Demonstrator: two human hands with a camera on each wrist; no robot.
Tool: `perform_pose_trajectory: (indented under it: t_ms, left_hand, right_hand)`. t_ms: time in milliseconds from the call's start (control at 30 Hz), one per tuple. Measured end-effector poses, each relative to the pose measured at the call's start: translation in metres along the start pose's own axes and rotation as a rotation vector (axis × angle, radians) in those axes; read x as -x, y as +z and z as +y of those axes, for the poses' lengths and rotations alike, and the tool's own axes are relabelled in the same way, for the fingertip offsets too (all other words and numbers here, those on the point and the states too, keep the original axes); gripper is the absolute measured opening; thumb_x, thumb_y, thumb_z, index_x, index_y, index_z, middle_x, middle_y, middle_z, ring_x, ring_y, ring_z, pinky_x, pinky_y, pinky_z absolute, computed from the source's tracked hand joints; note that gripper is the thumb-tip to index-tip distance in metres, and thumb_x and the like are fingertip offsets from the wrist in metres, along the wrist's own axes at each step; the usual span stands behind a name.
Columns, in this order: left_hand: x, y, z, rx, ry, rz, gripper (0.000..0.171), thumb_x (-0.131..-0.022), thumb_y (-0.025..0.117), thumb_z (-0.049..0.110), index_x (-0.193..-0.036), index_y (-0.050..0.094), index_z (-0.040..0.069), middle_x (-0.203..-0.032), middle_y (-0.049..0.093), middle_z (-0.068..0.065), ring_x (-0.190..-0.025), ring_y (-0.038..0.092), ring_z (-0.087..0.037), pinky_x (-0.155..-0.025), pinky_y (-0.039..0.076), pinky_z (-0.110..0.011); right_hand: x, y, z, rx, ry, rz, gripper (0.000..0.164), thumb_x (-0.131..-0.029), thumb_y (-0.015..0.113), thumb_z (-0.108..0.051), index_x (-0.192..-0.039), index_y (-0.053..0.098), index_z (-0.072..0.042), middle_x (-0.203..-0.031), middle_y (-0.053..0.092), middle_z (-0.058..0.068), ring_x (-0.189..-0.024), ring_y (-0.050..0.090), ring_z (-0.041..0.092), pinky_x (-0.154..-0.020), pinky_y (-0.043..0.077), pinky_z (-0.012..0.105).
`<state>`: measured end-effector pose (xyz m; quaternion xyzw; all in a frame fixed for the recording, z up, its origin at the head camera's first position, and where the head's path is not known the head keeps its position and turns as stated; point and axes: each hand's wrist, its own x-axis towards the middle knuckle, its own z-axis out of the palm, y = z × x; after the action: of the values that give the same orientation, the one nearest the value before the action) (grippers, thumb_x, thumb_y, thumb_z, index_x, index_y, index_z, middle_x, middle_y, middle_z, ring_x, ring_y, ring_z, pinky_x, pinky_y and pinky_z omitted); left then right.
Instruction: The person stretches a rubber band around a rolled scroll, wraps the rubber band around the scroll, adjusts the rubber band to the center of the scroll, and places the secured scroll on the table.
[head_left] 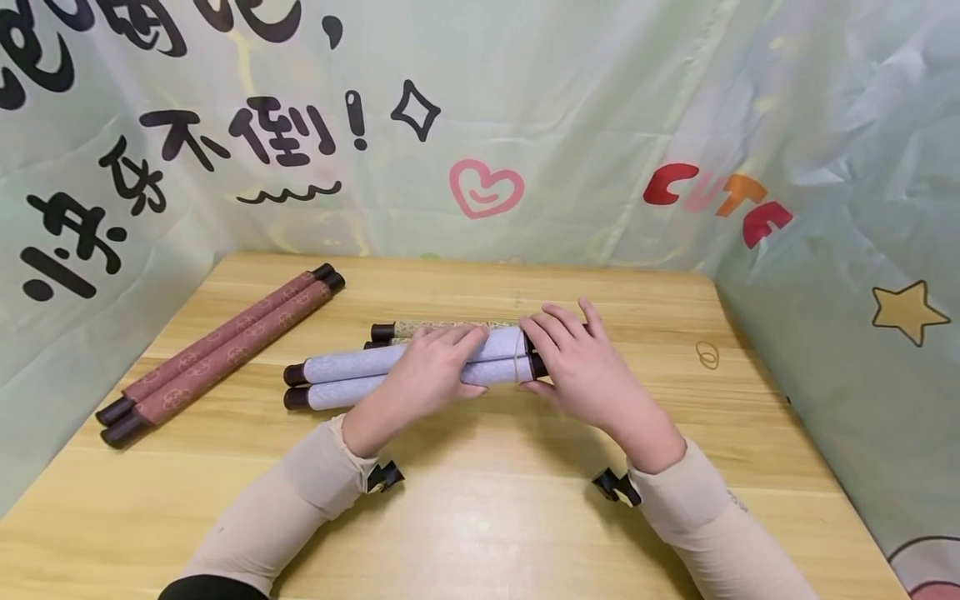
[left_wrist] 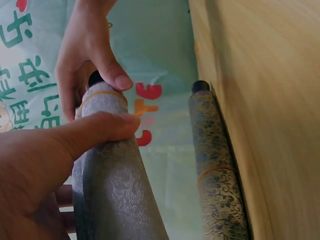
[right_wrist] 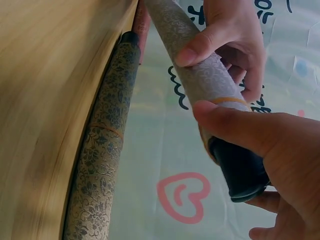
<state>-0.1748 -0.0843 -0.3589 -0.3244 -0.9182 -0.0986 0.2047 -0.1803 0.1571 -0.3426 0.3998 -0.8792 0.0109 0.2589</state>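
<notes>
A pale lavender scroll, rolled into two side-by-side rolls with dark end knobs, is held over the table by both hands. My left hand grips it right of its middle, thumb on the near side and fingers behind. My right hand holds the right end, its thumb beside a tan rubber band that circles both rolls near the dark knob. Behind, partly hidden, lies a gold-and-blue floral scroll with a rubber band round it.
A dark red patterned scroll lies slanted at the table's left side. Loose rubber bands lie at the right. Printed cloth walls the wooden table at the back and both sides.
</notes>
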Motion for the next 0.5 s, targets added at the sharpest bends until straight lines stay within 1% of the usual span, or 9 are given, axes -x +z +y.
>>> perform_pose_trajectory:
  t_ms: [67,167,333,433,500]
  left_hand:
    - [0.0,0.002,0.001,0.008,0.005,-0.022,0.076,-0.07,0.087,0.042,-0.131,0.055,0.009,-0.125,0.063,-0.015,-0.107,0.063,-0.039,-0.09,0.046,-0.06]
    - [0.0,0.004,0.002,0.011,0.022,-0.04,0.077,-0.069,0.087,0.041,-0.132,0.055,0.01,-0.127,0.063,-0.014,-0.109,0.062,-0.038,-0.09,0.047,-0.058]
    - [0.001,0.008,0.005,-0.023,0.066,-0.062,0.078,-0.069,0.087,0.041,-0.131,0.055,0.008,-0.125,0.063,-0.013,-0.109,0.062,-0.035,-0.089,0.047,-0.051]
    - [0.001,0.009,0.008,-0.05,0.078,-0.075,0.076,-0.069,0.087,0.041,-0.129,0.054,0.007,-0.124,0.064,-0.012,-0.108,0.062,-0.034,-0.088,0.045,-0.05]
    - [0.001,0.009,0.009,-0.069,0.082,-0.077,0.076,-0.069,0.088,0.041,-0.127,0.054,0.006,-0.123,0.064,-0.011,-0.107,0.062,-0.034,-0.087,0.045,-0.049]
  right_hand:
    - [0.0,0.001,-0.001,0.018,-0.011,-0.019,0.081,-0.072,0.084,-0.043,-0.133,0.051,-0.001,-0.125,0.058,0.013,-0.126,0.046,0.033,-0.11,0.022,0.062]
    - [0.001,0.003,-0.003,0.047,-0.035,-0.045,0.081,-0.071,0.083,-0.043,-0.131,0.051,0.002,-0.124,0.06,0.014,-0.121,0.051,0.033,-0.111,0.024,0.059]
    - [0.001,0.012,-0.008,0.064,-0.072,-0.09,0.087,-0.07,0.084,-0.046,-0.132,0.051,0.005,-0.123,0.061,0.017,-0.113,0.057,0.033,-0.109,0.032,0.052]
    - [0.002,0.019,-0.01,0.051,-0.076,-0.084,0.089,-0.069,0.085,-0.047,-0.131,0.051,0.005,-0.122,0.062,0.018,-0.11,0.06,0.033,-0.104,0.039,0.049]
    - [0.003,0.022,-0.01,0.044,-0.077,-0.057,0.087,-0.069,0.084,-0.046,-0.131,0.051,0.006,-0.121,0.062,0.019,-0.108,0.061,0.033,-0.101,0.044,0.047]
